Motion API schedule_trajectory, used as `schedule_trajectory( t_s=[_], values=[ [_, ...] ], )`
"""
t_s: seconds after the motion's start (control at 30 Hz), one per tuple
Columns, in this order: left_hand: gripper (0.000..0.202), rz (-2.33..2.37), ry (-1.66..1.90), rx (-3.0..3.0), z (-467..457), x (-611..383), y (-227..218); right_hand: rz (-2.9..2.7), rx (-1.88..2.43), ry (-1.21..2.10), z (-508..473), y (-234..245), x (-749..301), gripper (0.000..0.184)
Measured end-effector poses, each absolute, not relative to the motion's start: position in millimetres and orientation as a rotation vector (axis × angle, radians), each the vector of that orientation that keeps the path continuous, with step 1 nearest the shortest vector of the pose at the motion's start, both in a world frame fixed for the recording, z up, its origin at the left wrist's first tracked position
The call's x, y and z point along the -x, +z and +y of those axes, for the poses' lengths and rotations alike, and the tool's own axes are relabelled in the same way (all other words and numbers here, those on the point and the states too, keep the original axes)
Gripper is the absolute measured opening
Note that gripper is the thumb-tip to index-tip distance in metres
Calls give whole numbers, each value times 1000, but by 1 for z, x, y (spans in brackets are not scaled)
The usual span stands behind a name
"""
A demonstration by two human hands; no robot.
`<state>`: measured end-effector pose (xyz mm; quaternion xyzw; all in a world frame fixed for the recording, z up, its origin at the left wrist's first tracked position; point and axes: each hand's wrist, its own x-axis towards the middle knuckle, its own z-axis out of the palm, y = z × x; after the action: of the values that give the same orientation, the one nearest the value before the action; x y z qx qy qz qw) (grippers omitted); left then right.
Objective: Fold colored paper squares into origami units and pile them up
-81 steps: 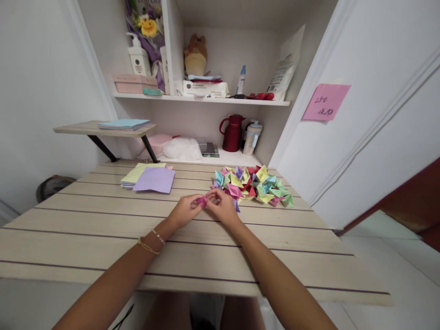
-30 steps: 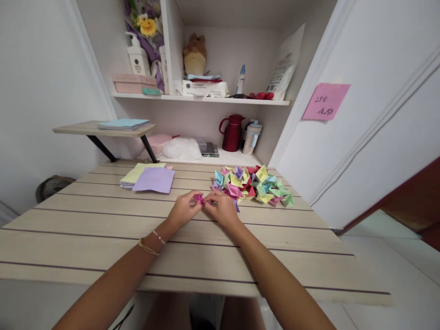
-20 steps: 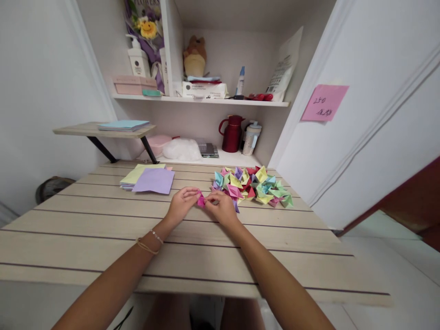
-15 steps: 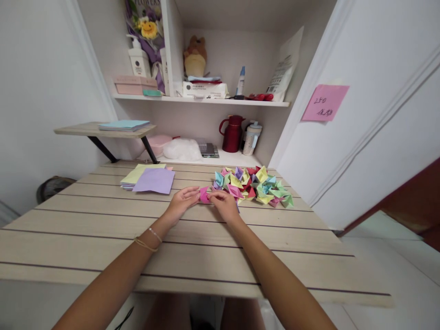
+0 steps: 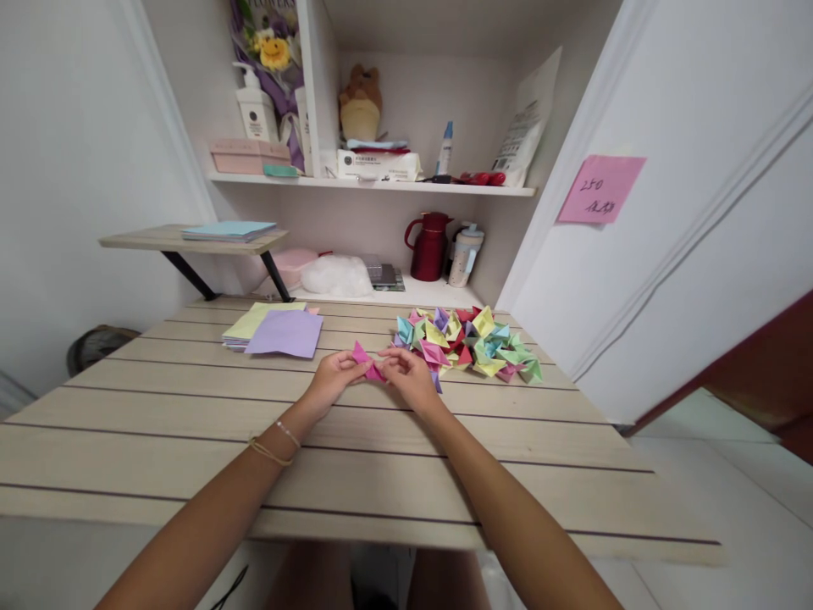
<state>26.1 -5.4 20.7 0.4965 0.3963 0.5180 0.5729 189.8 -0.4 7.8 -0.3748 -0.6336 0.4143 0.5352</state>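
A small pink folded paper piece [image 5: 368, 364] is held between both hands just above the wooden table [image 5: 190, 424]. My left hand [image 5: 330, 379] pinches its left side and my right hand [image 5: 410, 379] pinches its right side; a pointed pink tip stands up between them. Right beside my right hand lies a pile of folded paper pieces [image 5: 470, 341] in pink, yellow, green, blue and purple. A stack of flat paper sheets [image 5: 276, 329], purple on top, lies further left.
Behind the table a low white shelf holds a red jug [image 5: 429, 246], a white cup [image 5: 465, 254] and a pink box. A small side shelf [image 5: 190, 239] carries blue paper. A white door with a pink note [image 5: 600, 188] stands on the right.
Both hands have moved slightly away from me with the pink piece, and the piece has been opened so that a pointed tip now sticks up.
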Motion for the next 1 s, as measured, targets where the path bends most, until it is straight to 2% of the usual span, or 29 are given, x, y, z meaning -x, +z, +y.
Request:
schedule_trajectory(
  t_s=[0.13,0.33,0.63,0.8,1.0],
  values=[
    [27,975,1264,-1217,-5,-25,20,-1530,905,1028,-4,9,-186,41],
    [25,968,1250,-1305,-5,-26,20,-1583,874,1020,-7,11,-183,26],
    [27,963,1335,-1228,-6,-27,25,-1400,857,1100,-4,12,-183,30],
    [35,916,1315,-1058,-7,-27,24,-1617,906,729,-3,12,-193,24],
    [29,983,1198,-1039,-6,-27,21,-1803,957,304,-3,11,-197,21]
  ],
)
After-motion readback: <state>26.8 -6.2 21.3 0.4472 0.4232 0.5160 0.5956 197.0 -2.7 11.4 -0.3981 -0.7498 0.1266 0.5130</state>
